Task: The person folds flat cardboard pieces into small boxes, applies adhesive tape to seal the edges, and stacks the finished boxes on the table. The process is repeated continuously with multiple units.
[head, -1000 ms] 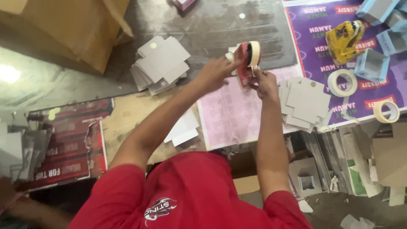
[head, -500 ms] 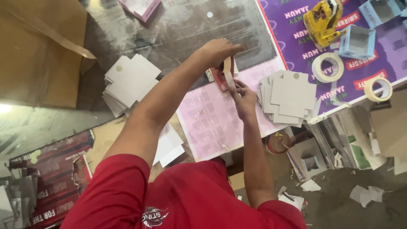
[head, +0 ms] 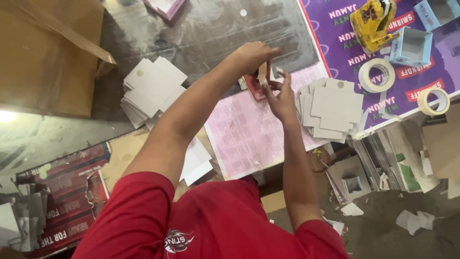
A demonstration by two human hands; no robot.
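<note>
Head view: both hands meet over the middle of the bench. The left hand (head: 253,53) is closed in a pinch on the top of a small pale strip (head: 262,73), which looks like tape or thin card; which one cannot be told. The right hand (head: 280,96) comes up from 6 o'clock of the strip with its fingers half spread, the tips touching the strip's lower edge and something red and white (head: 251,86) just beneath it. Whether the right hand grips that piece or only steadies it is hidden by the fingers.

To do this well, I judge the strip should stay taut between the two hands and be laid down from one end, pressed flat as it goes, so no crease or bubble forms.

The bench carries a pink printed sheet (head: 249,139) under the hands. At 3 o'clock of the hands lies a stack of grey card squares (head: 335,108); at 9 o'clock a second stack of white cards (head: 151,88). At 2 o'clock sit a yellow tape dispenser (head: 371,21), a tape roll (head: 377,75) and an open pale blue box (head: 413,45) on a purple printed sheet (head: 335,43). A brown carton (head: 45,57) stands at 10 o'clock. Paper scraps litter the floor (head: 383,230) at 4 o'clock.
</note>
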